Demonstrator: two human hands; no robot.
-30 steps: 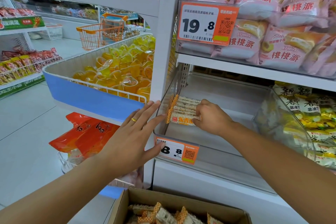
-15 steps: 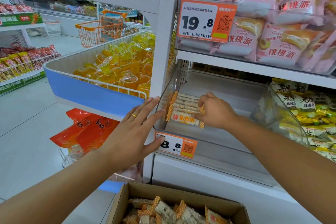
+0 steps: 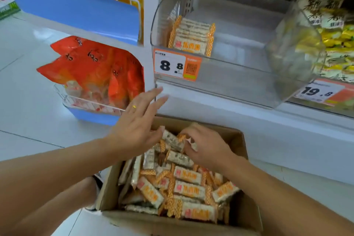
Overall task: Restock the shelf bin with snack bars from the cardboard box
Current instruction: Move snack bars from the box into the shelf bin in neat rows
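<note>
Above and beyond both hands I see the white shelf unit (image 3: pixel 249 120), and on it, up and ahead of my right hand, the clear shelf bin (image 3: pixel 220 67), which carries a small row of snack bars (image 3: pixel 191 36) packed on edge against its left wall; the rest of the bin's floor is bare. An orange price tag (image 3: pixel 177 65) reading 8.8 is fixed to the bin's front, just above my left fingertips. Beyond my left hand a blue-fronted wire basket (image 3: pixel 92 105) holds red-orange packets (image 3: pixel 92 69), and further up is a second blue basket (image 3: pixel 76 5) of yellow jelly cups. Past my right hand, off to its outer side, a neighbouring clear bin (image 3: pixel 295 48) holds yellow and white packs, with a 19.8 tag (image 3: pixel 321 92) below. Beneath both hands sits the cardboard box (image 3: pixel 247 214) on the floor, full of loose snack bars (image 3: pixel 189 188) in white wrappers with orange checked ends, lying jumbled. My left hand (image 3: pixel 138 126) hovers over the box's far left corner with fingers straight and spread, holding nothing, a gold ring (image 3: pixel 134 106) on one finger. My right hand (image 3: pixel 206 145) is down in the far end of the box, fingers curled round a bar (image 3: pixel 176 140) at the top of the pile; motion blur hides how firm the hold is.
</note>
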